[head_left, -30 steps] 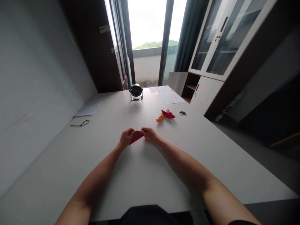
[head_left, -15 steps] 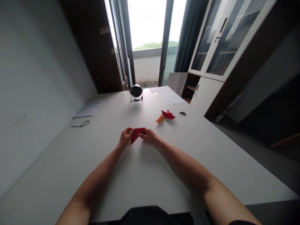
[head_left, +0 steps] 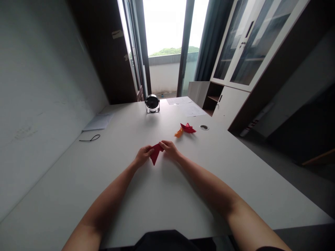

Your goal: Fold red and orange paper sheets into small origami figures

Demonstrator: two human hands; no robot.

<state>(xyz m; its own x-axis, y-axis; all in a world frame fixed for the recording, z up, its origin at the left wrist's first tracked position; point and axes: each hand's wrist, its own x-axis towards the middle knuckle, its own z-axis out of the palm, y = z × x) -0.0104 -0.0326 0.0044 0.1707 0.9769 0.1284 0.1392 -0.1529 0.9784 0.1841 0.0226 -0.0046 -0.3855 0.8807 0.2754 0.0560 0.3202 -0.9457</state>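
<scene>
Left hand and right hand are each closed in a thumb-and-finger pinch on a folded red paper, one at either side, its sharp tip pointing back toward the person; it sits between them over the middle of a smooth white table. Farther along, a thin black cord lies looped near the pale wall, and across from it an orange folded piece and a larger red one rest close together, near a round hole in the tabletop. Beyond stand a round black device on a shiny bracket, then a white cabinet with glazed upper doors, a dark curtain, and outside, past a balcony wall, a green hill
</scene>
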